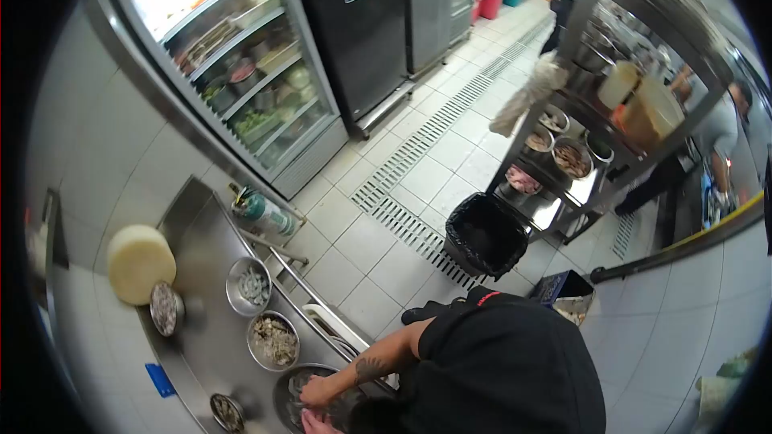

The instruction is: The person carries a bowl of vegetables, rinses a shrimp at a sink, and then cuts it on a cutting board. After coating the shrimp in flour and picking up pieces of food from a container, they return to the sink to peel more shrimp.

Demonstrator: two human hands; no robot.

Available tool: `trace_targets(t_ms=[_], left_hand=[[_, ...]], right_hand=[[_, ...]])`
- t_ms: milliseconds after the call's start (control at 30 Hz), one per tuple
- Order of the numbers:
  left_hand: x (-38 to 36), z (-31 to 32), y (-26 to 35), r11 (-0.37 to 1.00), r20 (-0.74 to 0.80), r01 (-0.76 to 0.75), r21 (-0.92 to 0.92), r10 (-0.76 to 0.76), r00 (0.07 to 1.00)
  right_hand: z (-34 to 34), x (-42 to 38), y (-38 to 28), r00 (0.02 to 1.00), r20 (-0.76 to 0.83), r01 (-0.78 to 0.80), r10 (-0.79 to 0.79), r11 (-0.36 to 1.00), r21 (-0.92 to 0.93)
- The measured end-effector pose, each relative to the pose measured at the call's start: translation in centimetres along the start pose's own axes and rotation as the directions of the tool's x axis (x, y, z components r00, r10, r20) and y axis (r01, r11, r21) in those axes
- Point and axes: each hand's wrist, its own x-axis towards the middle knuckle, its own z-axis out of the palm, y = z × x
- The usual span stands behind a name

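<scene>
My right hand (317,392) reaches over a large metal bowl (281,400) at the lower edge of the head view, its fingers curled down among grey, wet pieces that look like raw shrimp (297,384). Close beside it, my left hand (316,423) is bent inward over the same bowl, partly cut off by the frame. Both hands are closed, and I cannot tell what is between the fingers. Nearby stand a bowl of pale grey shrimp-like pieces (254,286) and a bowl of brownish-white scraps (274,341).
On the steel counter (205,273) are a round pale board (138,261) and smaller filled bowls (166,309) (227,412). A black-lined bin (485,235) stands on the tiled floor near a steel rack (555,185). Beyond are a glass-door fridge (249,72) and other people (716,133).
</scene>
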Motion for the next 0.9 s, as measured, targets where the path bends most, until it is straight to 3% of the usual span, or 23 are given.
trace_targets(t_ms=[33, 100, 167, 233, 267, 333, 367, 400, 433, 467, 500, 567, 633, 700, 767, 800, 867, 900], left_hand=[[0.5, 0.1, 0.3, 1.0, 0.022, -0.012, 0.014, 0.012, 1.0], [2.0, 0.8, -0.8, 0.964, 0.126, 0.188, -0.189, -0.166, 0.978], [6.6, -1.0, -4.8, 0.958, 0.174, 0.178, -0.224, -0.14, 0.975], [7.8, -2.0, -6.7, 0.938, 0.309, 0.06, -0.341, 0.052, 0.95], [7.8, -2.7, -7.1, 0.935, 0.296, 0.063, -0.349, 0.047, 0.954], [2.2, -1.6, -2.6, 0.93, 0.395, 0.157, -0.333, -0.013, 0.918], [1.2, -1.2, -2.1, 0.988, 0.302, -0.005, -0.156, 0.053, 0.952], [0.9, -0.9, -2.1, 0.981, 0.27, -0.024, -0.192, 0.076, 0.96], [0.6, -1.0, -2.2, 0.975, 0.211, -0.035, -0.219, 0.083, 0.974], [0.5, -1.6, -2.5, 0.969, 0.227, -0.104, -0.223, 0.155, 0.961], [-0.8, -1.5, -1.7, 0.968, 0.165, -0.164, -0.191, 0.196, 0.967], [-1.3, -2.7, -1.7, 0.963, 0.199, -0.125, -0.239, 0.175, 0.964], [-1.9, -3.3, -1.6, 0.951, 0.172, -0.069, -0.302, 0.126, 0.977], [-2.1, -3.7, -1.4, 0.931, 0.268, 0.058, -0.361, 0.044, 0.963], [-2.1, -3.9, -2.0, 0.897, 0.334, 0.078, -0.435, 0.08, 0.939], [-1.7, -3.2, -1.8, 0.892, 0.339, 0.076, -0.446, 0.089, 0.937], [-2.0, -3.7, -2.0, 0.948, 0.195, 0.026, -0.316, 0.038, 0.98], [-1.8, -3.7, -2.5, 0.91, 0.315, -0.057, -0.41, 0.2, 0.928]], right_hand=[[-0.6, -0.3, -0.3, 0.998, 0.01, -0.057, 0.057, 0.994, 0.089], [-1.8, -1.0, -0.5, 0.992, 0.008, -0.126, 0.126, 0.977, 0.174], [-2.2, -0.8, -0.2, 0.999, 0.04, 0.0, -0.009, 0.977, 0.215], [-2.4, -0.9, -0.1, 0.998, 0.04, 0.036, -0.042, 0.989, 0.142], [-2.2, -0.9, -0.3, 0.995, 0.051, 0.083, -0.087, 0.994, 0.076], [-1.8, -1.6, -0.6, 0.999, -0.019, 0.026, -0.027, 0.999, -0.024], [-2.3, -2.2, -1.0, 1.0, -0.009, 0.015, -0.015, 1.0, -0.007], [-0.5, -1.3, -0.1, 0.997, -0.069, -0.032, 0.033, 0.999, 0.01], [-1.4, -1.7, -0.5, 0.999, 0.029, -0.019, 0.02, 0.999, -0.03], [0.3, -0.7, 0.2, 0.988, 0.115, -0.104, 0.102, 0.995, 0.012], [0.3, -0.8, 0.0, 0.986, 0.151, -0.075, 0.068, 0.996, 0.041], [1.6, -0.1, -0.5, 0.985, 0.153, -0.085, 0.083, 0.996, 0.004], [1.2, -1.1, -1.4, 0.971, 0.232, -0.143, 0.062, 0.925, 0.351], [2.5, -0.8, -2.0, 1.0, -0.012, 0.029, -0.026, 0.946, 0.324], [2.3, -1.8, -3.5, 0.992, -0.126, 0.013, 0.029, 0.948, 0.318], [1.8, -1.8, -3.1, 0.991, -0.127, 0.011, 0.029, 0.953, 0.304], [2.5, -1.9, -3.2, 0.995, -0.101, 0.035, -0.006, 0.958, 0.284], [2.7, -2.2, -2.7, 0.989, -0.147, 0.066, -0.019, 0.945, 0.32]])
